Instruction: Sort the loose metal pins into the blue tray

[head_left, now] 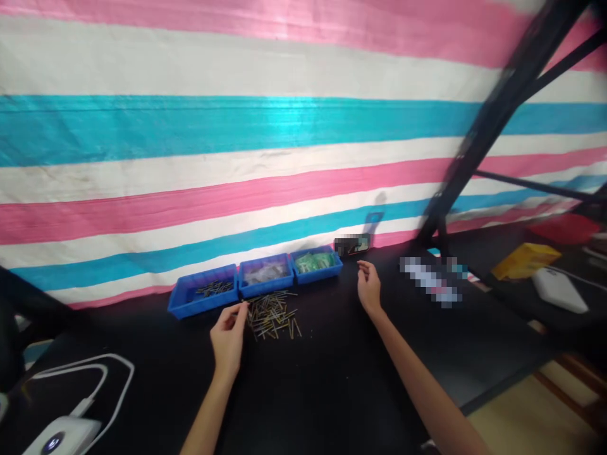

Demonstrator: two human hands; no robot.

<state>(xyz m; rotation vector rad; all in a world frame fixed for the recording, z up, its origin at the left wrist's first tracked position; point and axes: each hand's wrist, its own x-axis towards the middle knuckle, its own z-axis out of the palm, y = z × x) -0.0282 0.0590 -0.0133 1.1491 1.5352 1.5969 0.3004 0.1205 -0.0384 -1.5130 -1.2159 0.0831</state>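
Note:
Thin silver and brass-coloured metal rods [271, 316] lie in a loose pile on the black table [303, 392]. At the pile's left edge is my left hand [227, 341], thumb and forefinger pinched together; whether a rod is between them I cannot make out. My right hand [369, 289] is over the table to the right of the pile, fingers loosely bent and nothing visible in them. Behind the pile three blue bins stand in a row: the left bin [177, 306] holds more rods, the middle bin [258, 289] clear plastic bags, the right bin [317, 273] green-tinted bags.
A dark phone-like object [351, 244], partly blurred out, leans by the striped sheet [265, 126] at the back. A white device [66, 436] with a cable is at front left. A black metal frame [474, 142], yellow packet [526, 260] and white box [559, 291] are at right.

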